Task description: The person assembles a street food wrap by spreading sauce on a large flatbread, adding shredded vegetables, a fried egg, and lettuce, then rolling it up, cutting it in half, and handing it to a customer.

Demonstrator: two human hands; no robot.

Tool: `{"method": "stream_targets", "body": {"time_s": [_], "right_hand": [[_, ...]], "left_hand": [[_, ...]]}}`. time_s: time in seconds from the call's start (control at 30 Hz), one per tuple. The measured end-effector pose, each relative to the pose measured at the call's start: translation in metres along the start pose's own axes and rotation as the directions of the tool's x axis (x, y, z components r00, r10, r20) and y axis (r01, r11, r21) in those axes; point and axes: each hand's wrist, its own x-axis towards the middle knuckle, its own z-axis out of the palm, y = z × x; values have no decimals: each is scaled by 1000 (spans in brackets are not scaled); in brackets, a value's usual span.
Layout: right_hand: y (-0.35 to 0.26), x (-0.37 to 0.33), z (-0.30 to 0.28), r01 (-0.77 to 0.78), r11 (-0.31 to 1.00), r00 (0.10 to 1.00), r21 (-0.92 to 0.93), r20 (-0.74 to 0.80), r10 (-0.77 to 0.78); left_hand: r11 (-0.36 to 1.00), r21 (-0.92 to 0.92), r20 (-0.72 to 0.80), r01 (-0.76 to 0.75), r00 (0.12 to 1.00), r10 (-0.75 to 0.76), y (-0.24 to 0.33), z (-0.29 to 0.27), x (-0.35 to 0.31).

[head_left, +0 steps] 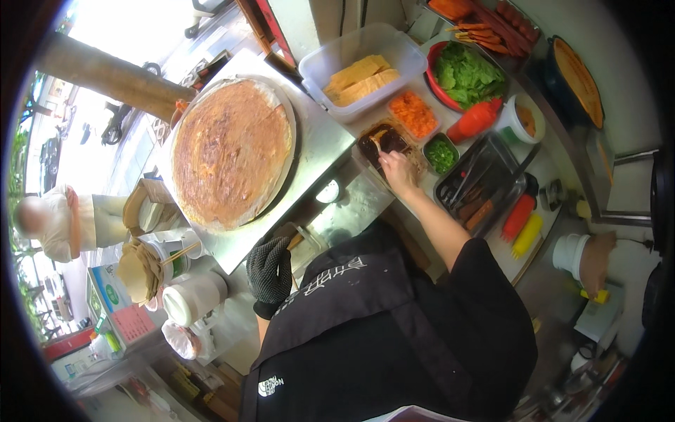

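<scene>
My right hand (398, 171) reaches over the counter and grips a brush or spoon handle (377, 144) that dips into a small tub of dark sauce (383, 141). My left hand (269, 271) wears a dark knit glove and rests at the near edge of the steel counter (320, 144); a wooden handle (295, 241) shows beside it, and whether the fingers hold it I cannot tell. A large round browned crepe (230, 151) lies flat on the round griddle (290, 121) to the left.
A clear tub with yellow crisp sheets (362, 79), shredded carrot (413, 114), chopped green onion (441, 155), a red bowl of lettuce (465, 74), a red squeeze bottle (477, 119), a tray of tongs and sausages (478, 186). A person (60, 221) stands outside at left.
</scene>
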Motion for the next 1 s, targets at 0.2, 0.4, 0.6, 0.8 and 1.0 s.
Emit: {"method": "stream_targets", "body": {"time_s": [0.2,0.4,0.6,0.8,1.0], "right_hand": [[-5,-17,-15,121,992,992,29,30,-122],[14,5,-40,65,995,993,-76,-89,-72],[24,0,-14,-27,987,999,-156,-45,20],[-7,-16,-20,45,999,999,28,10,-45],[15,1,-33,-28,997,996,-72,-92,21]], "left_hand": [[999,1,-34,33,999,-33,0,1,-3],[999,-16,2,35,999,-35,0,-2,-1],[999,-27,4,26,1000,-26,1,0,1],[1000,-16,-8,8,1000,-8,-2,0,-3],[999,-37,5,7,1000,-7,1,-4,2]]}}
